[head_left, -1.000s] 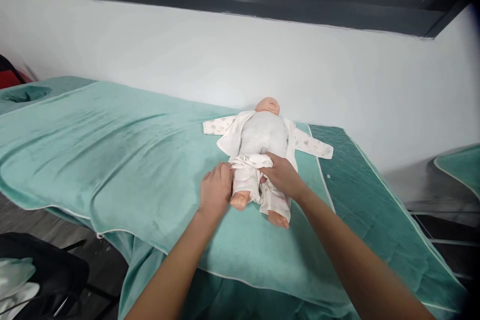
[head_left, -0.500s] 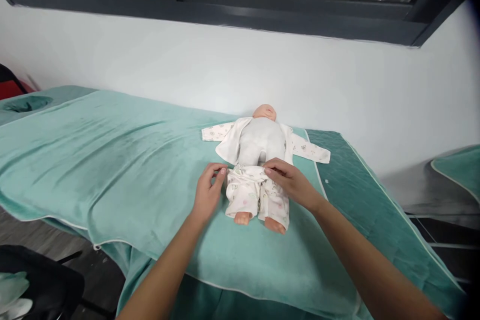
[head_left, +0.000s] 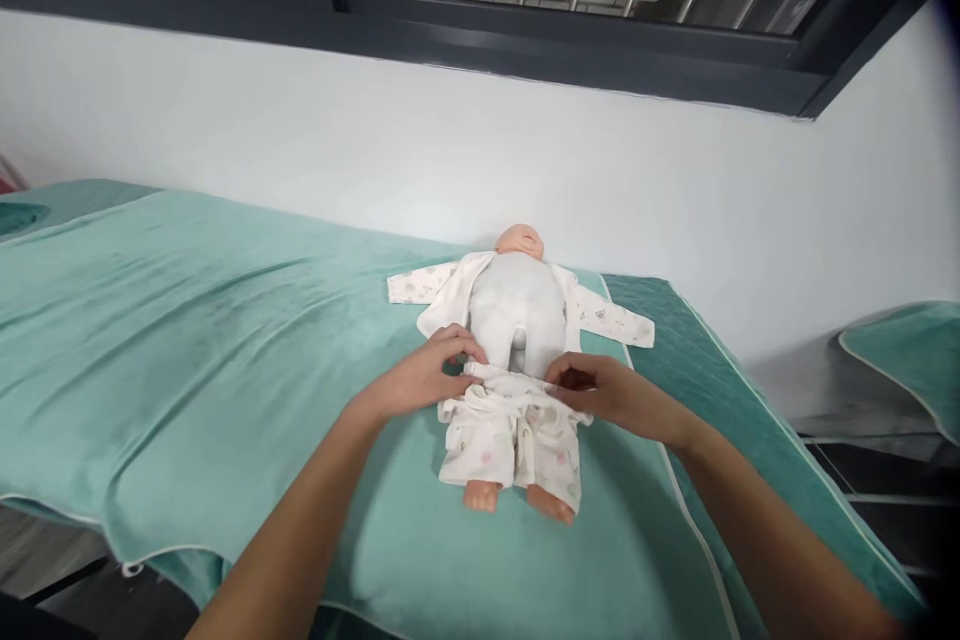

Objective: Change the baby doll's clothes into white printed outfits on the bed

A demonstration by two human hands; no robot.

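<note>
A baby doll (head_left: 517,305) with a grey-white cloth body lies on its back, head toward the wall. Its patterned white jacket (head_left: 442,295) hangs open at the front, with both sleeves spread out sideways. White printed baby trousers (head_left: 487,445) cover the legs up to about the thighs, and the feet stick out below. My left hand (head_left: 431,372) pinches the waistband at its left end. At the other end, my right hand (head_left: 596,388) has its fingers closed on the waistband too.
A green cloth (head_left: 225,320) covers the bed under the doll. Behind it stands a white wall (head_left: 300,140) below a dark window frame (head_left: 450,30). Another green-covered surface (head_left: 911,360) is at the right.
My left hand has moved in from beside the trousers onto the waistband. The right hand has shifted along the waistband's right side. The camera view has shifted slightly.
</note>
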